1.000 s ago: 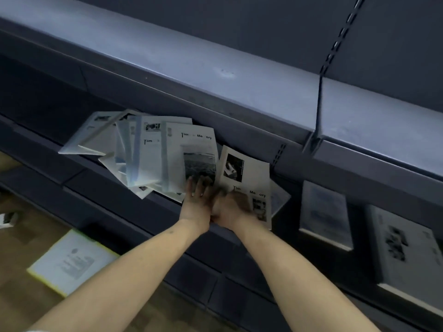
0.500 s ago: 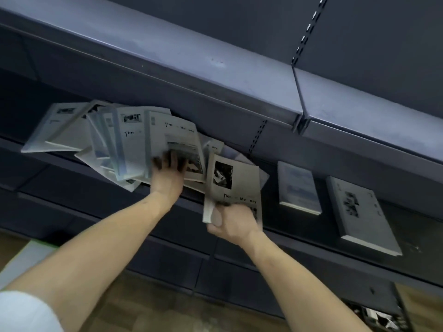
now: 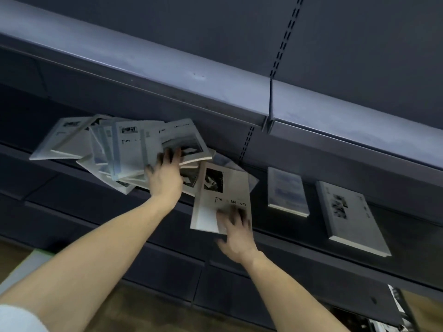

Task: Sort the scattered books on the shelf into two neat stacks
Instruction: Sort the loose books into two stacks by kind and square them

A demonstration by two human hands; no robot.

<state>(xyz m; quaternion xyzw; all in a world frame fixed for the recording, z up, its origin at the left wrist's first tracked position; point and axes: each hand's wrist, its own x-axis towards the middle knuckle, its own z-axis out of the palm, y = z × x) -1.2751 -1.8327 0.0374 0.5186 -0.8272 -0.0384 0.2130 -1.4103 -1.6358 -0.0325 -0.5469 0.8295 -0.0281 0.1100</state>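
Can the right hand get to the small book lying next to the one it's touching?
Probably yes. The small book lies flat just beside the right hand, with bare shelf between them and nothing on top.

The upper shelf (image 3: 215, 75) overhangs the lower shelf (image 3: 407, 226), limiting headroom. A fanned heap of books (image 3: 124, 149) crowds its left part. One book (image 3: 223, 195) juts over the front edge. Bare shelf lies between it and two flat books (image 3: 286, 190) (image 3: 347, 214) to the right.
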